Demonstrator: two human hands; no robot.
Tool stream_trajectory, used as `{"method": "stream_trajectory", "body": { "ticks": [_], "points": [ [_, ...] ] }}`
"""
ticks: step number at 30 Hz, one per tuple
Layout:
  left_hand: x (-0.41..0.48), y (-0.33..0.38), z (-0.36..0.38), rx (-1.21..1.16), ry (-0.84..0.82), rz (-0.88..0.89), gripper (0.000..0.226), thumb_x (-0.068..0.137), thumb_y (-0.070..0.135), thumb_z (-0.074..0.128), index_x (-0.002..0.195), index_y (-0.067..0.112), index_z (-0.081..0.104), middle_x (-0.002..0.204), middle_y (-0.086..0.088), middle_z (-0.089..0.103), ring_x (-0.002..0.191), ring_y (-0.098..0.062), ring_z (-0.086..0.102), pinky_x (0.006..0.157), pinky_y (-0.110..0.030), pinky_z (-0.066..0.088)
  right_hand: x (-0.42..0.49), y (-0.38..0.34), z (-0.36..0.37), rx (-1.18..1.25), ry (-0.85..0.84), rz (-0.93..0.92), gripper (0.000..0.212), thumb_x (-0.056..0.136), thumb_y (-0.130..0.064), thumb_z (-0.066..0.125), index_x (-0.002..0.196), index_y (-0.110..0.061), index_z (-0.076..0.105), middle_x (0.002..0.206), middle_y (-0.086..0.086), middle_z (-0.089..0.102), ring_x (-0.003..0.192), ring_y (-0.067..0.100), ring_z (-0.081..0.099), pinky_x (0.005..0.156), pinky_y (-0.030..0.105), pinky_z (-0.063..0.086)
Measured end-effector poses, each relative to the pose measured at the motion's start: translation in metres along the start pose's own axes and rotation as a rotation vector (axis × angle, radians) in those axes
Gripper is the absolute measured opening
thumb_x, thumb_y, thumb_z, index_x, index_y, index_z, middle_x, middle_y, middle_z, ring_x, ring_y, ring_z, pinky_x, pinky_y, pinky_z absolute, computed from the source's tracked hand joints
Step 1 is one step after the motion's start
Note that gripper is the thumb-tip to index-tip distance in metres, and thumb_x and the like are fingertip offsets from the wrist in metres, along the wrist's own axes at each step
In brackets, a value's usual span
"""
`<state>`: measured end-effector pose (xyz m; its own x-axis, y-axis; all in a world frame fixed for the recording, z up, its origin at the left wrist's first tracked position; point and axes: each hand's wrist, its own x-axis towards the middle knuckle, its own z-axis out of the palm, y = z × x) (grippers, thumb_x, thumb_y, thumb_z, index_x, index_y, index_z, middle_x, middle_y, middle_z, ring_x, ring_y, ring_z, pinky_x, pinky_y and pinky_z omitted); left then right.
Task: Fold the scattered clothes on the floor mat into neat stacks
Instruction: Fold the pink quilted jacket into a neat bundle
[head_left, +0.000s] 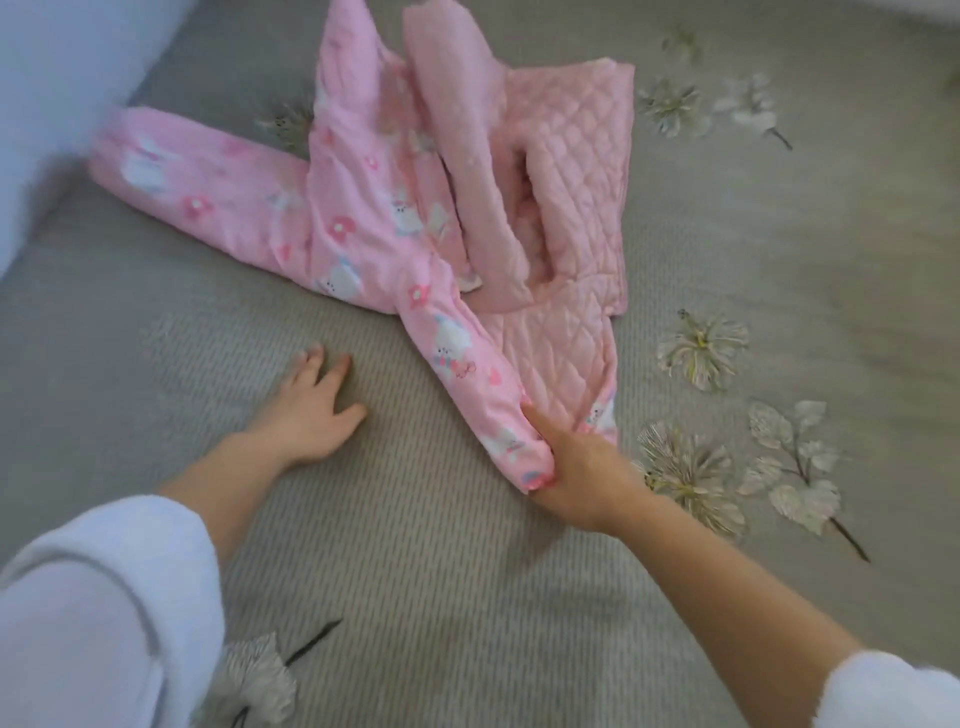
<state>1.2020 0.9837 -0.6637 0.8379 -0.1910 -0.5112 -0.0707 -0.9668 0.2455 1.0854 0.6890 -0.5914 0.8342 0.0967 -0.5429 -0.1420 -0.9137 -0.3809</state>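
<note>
Jacket: a pink padded child's jacket (395, 218) with a rabbit and flower print lies spread on the grey floor mat (415, 571), in the upper middle of the view. It is opened out, so its quilted lining (576, 171) faces up on the right.
Near sleeve: the near sleeve (467, 358) runs down from the body towards the person.
Far sleeve: the far sleeve (197, 192) stretches out to the left, flat on the mat.
Right hand: the right hand (576, 467) grips the cuff end of the near sleeve, thumb on top.
Left hand: the left hand (306, 410) holds nothing. Its fingers are spread and it rests flat on the mat, well apart from the jacket.
Handling: it looks light, soft and bulky. The padding will likely spring back and resist a sharp crease, and the smooth lining may slide.
Where to hold: cuffs, hem and shoulder seams should give the firmest grip; pressing each fold flat with a palm should help.
</note>
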Motion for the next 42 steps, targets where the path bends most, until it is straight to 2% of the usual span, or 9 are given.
{"method": "stream_trajectory", "body": {
  "ticks": [5, 8, 14, 20, 23, 25, 34, 39, 42],
  "points": [
    [-0.106, 0.044, 0.031, -0.445, -0.081, -0.131, 0.054, 0.099, 0.039, 0.04, 0.145, 0.011, 0.036, 0.156, -0.012, 0.024, 0.143, -0.026, 0.024, 0.114, -0.037, 0.02, -0.101, 0.001, 0.043, -0.052, -0.17, 0.018, 0.085, 0.087, -0.035, 0.055, 0.152, -0.036, 0.0, 0.13, 0.007, 0.058, 0.115, 0.033, 0.056, 0.083, 0.034, 0.046],
    [-0.179, 0.086, 0.045, -0.571, 0.268, -0.155, 0.039, 0.095, 0.026, 0.048, 0.129, 0.006, 0.046, 0.13, -0.017, 0.051, 0.118, -0.034, 0.047, 0.094, -0.039, 0.035, -0.157, -0.001, 0.065, -0.132, -0.302, 0.01, 0.083, 0.086, -0.034, 0.054, 0.153, -0.032, 0.003, 0.126, 0.008, 0.059, 0.112, 0.032, 0.058, 0.086, 0.036, 0.048],
    [-0.255, 0.147, 0.088, -0.219, 0.198, 0.19, 0.065, 0.089, 0.049, 0.033, 0.143, 0.014, 0.035, 0.154, -0.005, 0.027, 0.143, -0.024, 0.018, 0.117, -0.041, 0.014, -0.225, 0.023, 0.057, 0.127, -0.916, 0.173, 0.07, 0.066, -0.059, 0.072, 0.13, -0.037, 0.053, 0.111, -0.001, 0.066, 0.091, 0.018, 0.066, 0.077, 0.033, 0.056],
    [-0.257, 0.16, 0.121, -0.086, 0.014, 0.09, 0.086, 0.078, 0.037, 0.059, 0.149, 0.03, 0.012, 0.147, -0.007, 0.018, 0.131, -0.027, 0.019, 0.109, -0.041, 0.025, -0.199, 0.09, 0.046, 0.558, 0.387, 0.647, 0.062, 0.08, -0.03, 0.073, 0.132, -0.008, 0.047, 0.115, 0.008, 0.058, 0.109, 0.028, 0.057, 0.084, 0.032, 0.045],
    [-0.243, 0.159, 0.121, -0.113, -0.011, 0.056, 0.09, 0.079, 0.031, 0.062, 0.15, 0.036, 0.008, 0.12, -0.005, 0.031, 0.106, -0.028, 0.037, 0.091, -0.037, 0.039, -0.172, 0.098, 0.057, 1.003, 0.385, 0.78, 0.086, 0.073, -0.026, 0.082, 0.141, -0.004, 0.034, 0.125, 0.009, 0.051, 0.114, 0.027, 0.054, 0.088, 0.033, 0.045],
    [-0.237, 0.154, 0.118, -0.14, -0.066, 0.063, 0.086, 0.083, 0.027, 0.061, 0.151, 0.038, 0.008, 0.112, -0.005, 0.036, 0.099, -0.029, 0.047, 0.083, -0.037, 0.044, -0.162, 0.1, 0.056, 1.089, 0.414, 0.775, 0.048, 0.072, -0.017, 0.08, 0.113, -0.006, 0.057, 0.102, 0.008, 0.059, 0.091, 0.023, 0.06, 0.072, 0.032, 0.047],
    [-0.268, 0.152, 0.108, -0.307, -0.312, 0.084, 0.091, 0.076, 0.027, 0.059, 0.15, 0.038, 0.009, 0.154, 0.008, 0.029, 0.129, -0.02, 0.047, 0.094, -0.028, 0.044, -0.222, 0.063, -0.008, 0.716, 0.957, 0.596, 0.009, 0.064, -0.022, 0.054, 0.062, -0.017, 0.061, 0.038, -0.01, 0.042, 0.045, 0.014, 0.038, 0.043, 0.016, 0.029],
    [-0.267, 0.15, 0.102, -0.434, -0.553, 0.025, 0.088, 0.076, 0.02, 0.061, 0.151, 0.03, 0.016, 0.129, -0.001, 0.056, 0.106, -0.014, 0.059, 0.073, -0.017, 0.044, -0.183, 0.005, 0.009, 0.275, 0.212, 0.08, 0.051, 0.081, -0.018, 0.057, 0.131, -0.025, 0.051, 0.057, -0.005, 0.052, 0.063, 0.015, 0.055, 0.06, 0.03, 0.045],
    [-0.244, 0.146, 0.082, -0.443, -0.285, -0.036, 0.058, 0.081, 0.016, 0.06, 0.137, 0.025, 0.047, 0.093, 0.007, 0.062, 0.082, -0.009, 0.058, 0.069, -0.021, 0.042, -0.161, 0.006, 0.02, 0.348, -0.224, 0.018, 0.064, 0.087, -0.037, 0.056, 0.146, -0.034, 0.031, 0.059, -0.014, 0.049, 0.067, 0.005, 0.052, 0.062, 0.022, 0.041]
  ]
}}
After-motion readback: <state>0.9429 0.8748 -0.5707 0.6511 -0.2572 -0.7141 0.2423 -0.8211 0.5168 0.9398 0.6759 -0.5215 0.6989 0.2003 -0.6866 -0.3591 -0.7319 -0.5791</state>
